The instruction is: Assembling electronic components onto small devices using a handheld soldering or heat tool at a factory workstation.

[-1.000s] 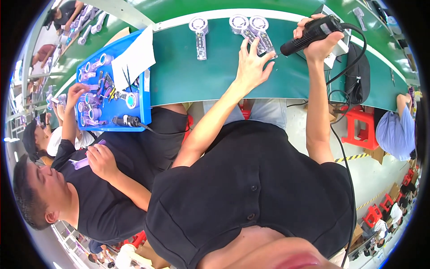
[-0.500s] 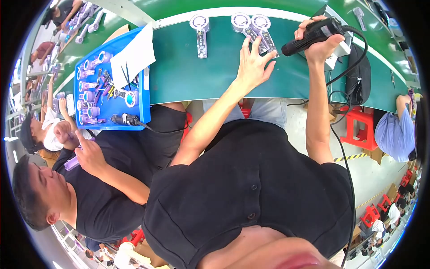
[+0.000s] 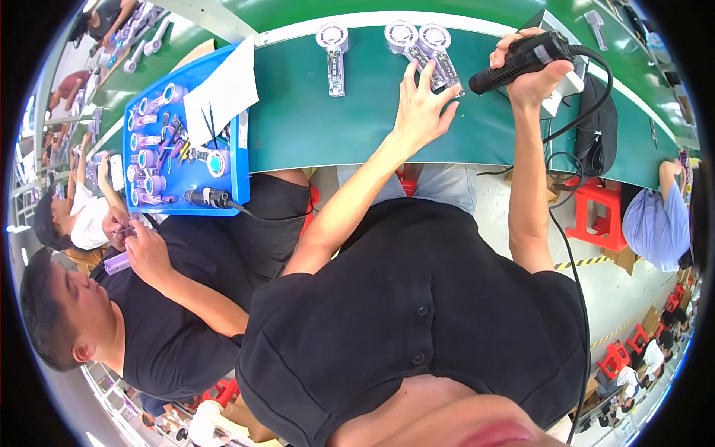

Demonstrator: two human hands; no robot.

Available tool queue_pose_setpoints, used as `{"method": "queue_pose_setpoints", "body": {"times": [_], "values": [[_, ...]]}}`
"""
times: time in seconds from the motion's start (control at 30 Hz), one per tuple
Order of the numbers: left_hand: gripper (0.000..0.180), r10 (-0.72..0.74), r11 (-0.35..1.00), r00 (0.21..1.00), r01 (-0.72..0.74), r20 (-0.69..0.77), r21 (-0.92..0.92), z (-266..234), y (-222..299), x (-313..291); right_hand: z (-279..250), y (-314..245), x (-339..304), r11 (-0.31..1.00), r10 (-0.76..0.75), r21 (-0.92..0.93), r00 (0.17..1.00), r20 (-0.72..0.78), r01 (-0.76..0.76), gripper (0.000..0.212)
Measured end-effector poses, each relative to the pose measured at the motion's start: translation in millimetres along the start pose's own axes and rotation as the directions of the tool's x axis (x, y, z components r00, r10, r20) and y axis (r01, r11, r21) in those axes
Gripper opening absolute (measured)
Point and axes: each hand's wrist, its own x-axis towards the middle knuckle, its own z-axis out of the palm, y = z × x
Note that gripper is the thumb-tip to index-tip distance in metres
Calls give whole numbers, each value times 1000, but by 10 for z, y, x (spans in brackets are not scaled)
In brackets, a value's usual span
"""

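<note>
A green workbench (image 3: 305, 138), parts tray (image 3: 240, 167) and co-workers (image 3: 182, 298) show a factory.

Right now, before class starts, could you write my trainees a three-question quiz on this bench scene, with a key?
1. What grips the black corded tool?
2. True or false: the blue tray stands to the left of that tool.
3. How many round-headed units lie on the near green table, outside the tray?

Key:
1. The wearer's right hand.
2. True.
3. Three.
</note>
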Motion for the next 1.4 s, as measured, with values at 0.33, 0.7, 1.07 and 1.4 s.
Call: {"method": "queue_pose_setpoints", "body": {"times": [0.33,0.7,1.07,1.4], "values": [[32,-11,1000,1000,11,-4,-12,-5,5,5,54,-43,0,997,-72,13,997,-34,72,97],[35,39,999,999,-39,9,-36,-30,23,27,-892,-805,624,491,-835,-674,518,-184,552,98],[43,58,997,996,-54,65,-50,-63,53,27,-761,-904,467,906,-303,-364,931,-205,215,99],[31,34,997,999,-33,22,-63,-20,28,35,-795,-694,491,946,-100,-323,965,-243,17,99]]}}
